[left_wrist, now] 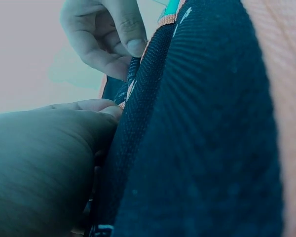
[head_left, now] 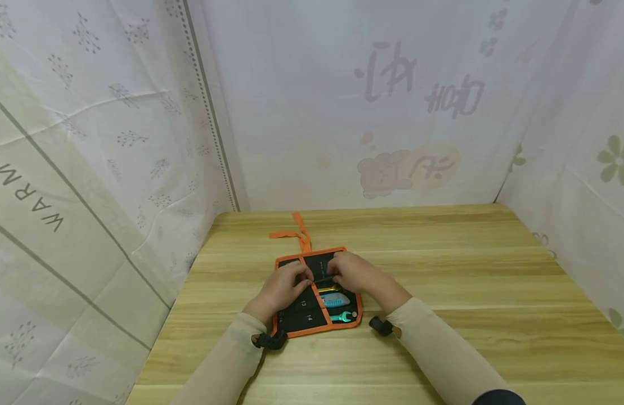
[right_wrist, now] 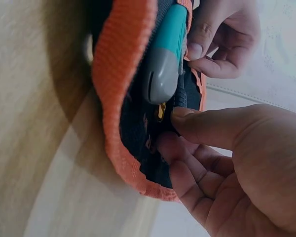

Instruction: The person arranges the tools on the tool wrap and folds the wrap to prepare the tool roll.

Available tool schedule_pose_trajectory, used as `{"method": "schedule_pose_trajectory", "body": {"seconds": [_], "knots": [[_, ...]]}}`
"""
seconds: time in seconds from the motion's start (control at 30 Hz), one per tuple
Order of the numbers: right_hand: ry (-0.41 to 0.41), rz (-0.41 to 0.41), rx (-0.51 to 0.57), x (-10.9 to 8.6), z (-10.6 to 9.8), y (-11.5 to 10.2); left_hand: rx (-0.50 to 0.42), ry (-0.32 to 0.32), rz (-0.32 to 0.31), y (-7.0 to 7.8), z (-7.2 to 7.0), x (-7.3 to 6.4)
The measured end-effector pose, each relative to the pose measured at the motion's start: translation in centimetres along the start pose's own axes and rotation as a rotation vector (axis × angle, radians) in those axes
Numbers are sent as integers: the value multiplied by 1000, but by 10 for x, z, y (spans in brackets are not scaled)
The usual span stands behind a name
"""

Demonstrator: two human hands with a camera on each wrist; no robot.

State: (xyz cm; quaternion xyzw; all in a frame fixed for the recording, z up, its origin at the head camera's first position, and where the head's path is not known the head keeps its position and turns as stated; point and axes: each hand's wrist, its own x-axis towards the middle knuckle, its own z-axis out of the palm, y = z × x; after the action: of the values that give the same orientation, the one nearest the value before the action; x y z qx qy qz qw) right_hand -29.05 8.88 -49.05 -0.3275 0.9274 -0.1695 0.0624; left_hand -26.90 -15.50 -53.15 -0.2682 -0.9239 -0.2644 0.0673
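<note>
A black tool pouch (head_left: 304, 320) with orange trim lies unfolded on the table, white numbers printed on its pockets. With thumb and forefinger, my left hand (head_left: 283, 286) pinches the orange edge of a pocket near the pouch's middle. My right hand (head_left: 356, 274) pinches the end of a slim black rod-like tool (right_wrist: 180, 91), whose other end runs into the pocket by the left fingertips; its exact kind I cannot tell. Below it, a yellow wrench (head_left: 328, 289), a light blue utility knife (head_left: 335, 300) and a teal wrench (head_left: 342, 317) sit in neighbouring pockets.
Orange tie straps (head_left: 302, 236) stretch from the pouch's far edge over the wooden table (head_left: 443, 253). Printed curtains (head_left: 301, 112) hang behind the table and along both sides. Black wrist cameras (head_left: 271, 340) are strapped at both sleeves.
</note>
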Motion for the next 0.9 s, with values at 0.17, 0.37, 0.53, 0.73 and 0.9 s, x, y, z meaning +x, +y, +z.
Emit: {"method": "schedule_pose_trajectory", "body": {"seconds": [0.17, 0.37, 0.53, 0.73, 0.9], "knots": [[-8, 6, 13, 2, 0, -5, -16, 2, 4, 0, 0, 0], [0, 0, 7, 5, 4, -6, -7, 11, 21, 0, 1, 0], [-3, -12, -5, 8, 8, -6, -4, 21, 38, 0, 1, -1], [-6, -25, 1, 12, 7, -13, -4, 15, 34, 2, 0, -1], [-12, -27, 11, 15, 11, -17, -13, 22, 26, 3, 1, 0]]}}
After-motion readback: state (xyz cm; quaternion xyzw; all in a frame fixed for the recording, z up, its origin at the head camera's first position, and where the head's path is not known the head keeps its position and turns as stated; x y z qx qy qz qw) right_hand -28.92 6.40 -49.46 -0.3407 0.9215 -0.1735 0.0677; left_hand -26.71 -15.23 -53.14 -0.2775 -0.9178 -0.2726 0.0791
